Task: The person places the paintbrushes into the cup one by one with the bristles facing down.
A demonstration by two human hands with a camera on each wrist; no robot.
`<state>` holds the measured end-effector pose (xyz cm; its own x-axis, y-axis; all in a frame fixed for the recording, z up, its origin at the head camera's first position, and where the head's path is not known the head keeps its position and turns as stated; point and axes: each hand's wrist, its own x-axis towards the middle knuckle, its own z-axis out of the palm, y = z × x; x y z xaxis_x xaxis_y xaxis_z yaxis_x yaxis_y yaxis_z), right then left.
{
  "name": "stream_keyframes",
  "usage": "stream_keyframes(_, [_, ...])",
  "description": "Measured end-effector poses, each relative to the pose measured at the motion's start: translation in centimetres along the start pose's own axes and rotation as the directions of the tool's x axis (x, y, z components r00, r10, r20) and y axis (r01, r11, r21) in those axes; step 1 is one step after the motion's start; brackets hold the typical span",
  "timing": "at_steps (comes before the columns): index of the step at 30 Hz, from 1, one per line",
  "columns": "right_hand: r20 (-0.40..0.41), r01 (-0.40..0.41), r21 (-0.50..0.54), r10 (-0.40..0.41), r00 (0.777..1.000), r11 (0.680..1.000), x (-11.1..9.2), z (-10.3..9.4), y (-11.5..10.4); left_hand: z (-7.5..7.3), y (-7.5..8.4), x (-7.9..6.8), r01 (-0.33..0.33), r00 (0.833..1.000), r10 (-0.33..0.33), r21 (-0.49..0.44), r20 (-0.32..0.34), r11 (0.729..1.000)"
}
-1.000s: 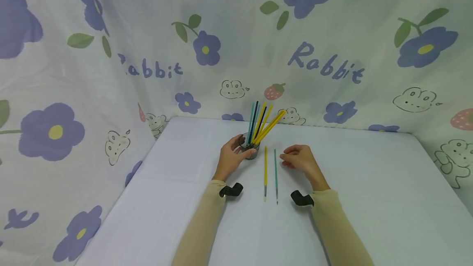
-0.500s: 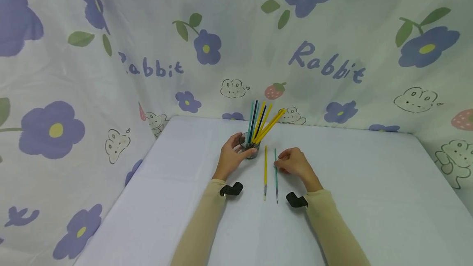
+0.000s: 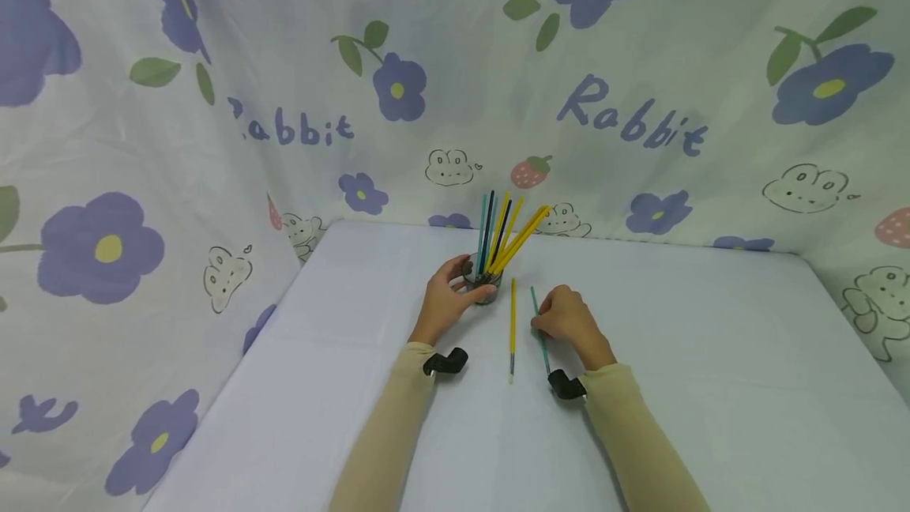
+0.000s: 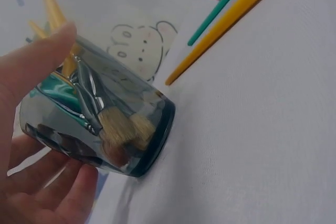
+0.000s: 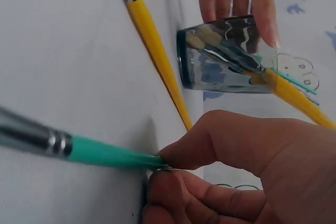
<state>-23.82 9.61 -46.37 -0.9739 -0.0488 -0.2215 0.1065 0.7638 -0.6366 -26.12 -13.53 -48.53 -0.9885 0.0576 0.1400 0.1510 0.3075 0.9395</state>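
Observation:
My left hand (image 3: 445,303) grips a clear glass cup (image 4: 134,90) standing on the table, its thumb and fingers around the side. Several paintbrushes with yellow, teal and dark blue handles (image 3: 495,235) lean in the cup, bristles down, as the left wrist view shows. To the right, my right hand (image 3: 569,318) pinches a green paintbrush (image 5: 105,153) by its handle between thumb and fingers. A yellow paintbrush (image 3: 513,322) lies on the table between the two hands, its bristle end toward me.
The white-covered table (image 3: 682,385) spreads beneath both arms. Behind it and at the left hangs a curtain (image 3: 498,93) printed with purple flowers, rabbits and lettering. A black wrist mount (image 3: 448,362) sits on each beige sleeve (image 3: 640,433).
My right hand has moved left to the green paintbrush and taken hold of it; the brush has turned at a slant. The left hand stays on the cup.

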Motion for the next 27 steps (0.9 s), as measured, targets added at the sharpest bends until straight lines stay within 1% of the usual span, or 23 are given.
stream_keyframes(3, [-0.012,-0.015,-0.081,0.014,1.0,0.997,-0.2,-0.1,-0.3,0.0,0.0,0.1,-0.007,1.0,0.007,0.0,0.001,1.0])
stream_keyframes(7, [-0.019,-0.026,-0.152,0.023,1.0,0.988,-0.4,0.1,-0.6,0.1,0.0,0.1,-0.013,1.0,0.013,0.001,0.004,1.0])
stream_keyframes(11, [-0.049,-0.023,-0.187,0.014,0.999,0.982,-0.3,0.4,-0.6,0.1,0.0,0.2,-0.011,1.0,0.011,0.007,0.006,1.0])
stream_keyframes(14, [-0.051,-0.021,-0.192,0.012,0.999,0.981,-0.2,0.4,-0.5,0.1,0.0,0.2,-0.012,1.0,0.012,0.003,0.008,1.0])
stream_keyframes(17, [-0.012,-0.028,-0.127,0.026,1.0,0.991,-0.2,0.1,-0.1,0.1,0.0,0.1,-0.011,1.0,0.011,0.007,0.01,1.0])
stream_keyframes(21, [0.051,-0.029,0.023,0.028,0.998,0.999,0.0,-0.7,0.6,0.0,-0.1,0.0,-0.013,1.0,0.013,0.009,0.005,1.0])
stream_keyframes(24, [0.071,-0.039,0.143,0.029,0.997,0.989,0.3,-1.1,0.9,0.0,-0.2,0.0,-0.013,1.0,0.013,0.005,0.001,1.0])
stream_keyframes(27, [0.079,-0.061,0.271,0.041,0.996,0.961,0.6,-1.4,1.0,0.0,-0.1,-0.1,-0.011,1.0,0.011,-0.001,0.002,1.0])
